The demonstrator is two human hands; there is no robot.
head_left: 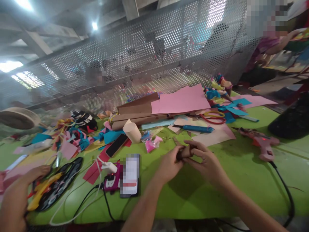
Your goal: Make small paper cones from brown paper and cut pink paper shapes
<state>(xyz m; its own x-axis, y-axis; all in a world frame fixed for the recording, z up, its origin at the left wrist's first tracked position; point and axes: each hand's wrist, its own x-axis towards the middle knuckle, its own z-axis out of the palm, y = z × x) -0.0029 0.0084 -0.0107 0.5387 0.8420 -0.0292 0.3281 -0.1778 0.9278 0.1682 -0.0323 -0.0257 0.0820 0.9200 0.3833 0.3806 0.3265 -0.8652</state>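
Note:
Above the front of the green table, my left hand is closed around a small brown rolled piece that looks like paper. My right hand pinches the other side of it with thumb and fingers. Part of the roll is hidden by my fingers. Just beyond my hands lie a blue utility knife and a small clear bag with pink bits. A pink hot glue gun with a lit red light rests to the right of my right hand.
A phone, a purple power strip and cables lie left of my hands. Another person's hand is at the far left by yellow-handled scissors. Pink sheets, brown paper and scraps line the back, before a perforated metal screen.

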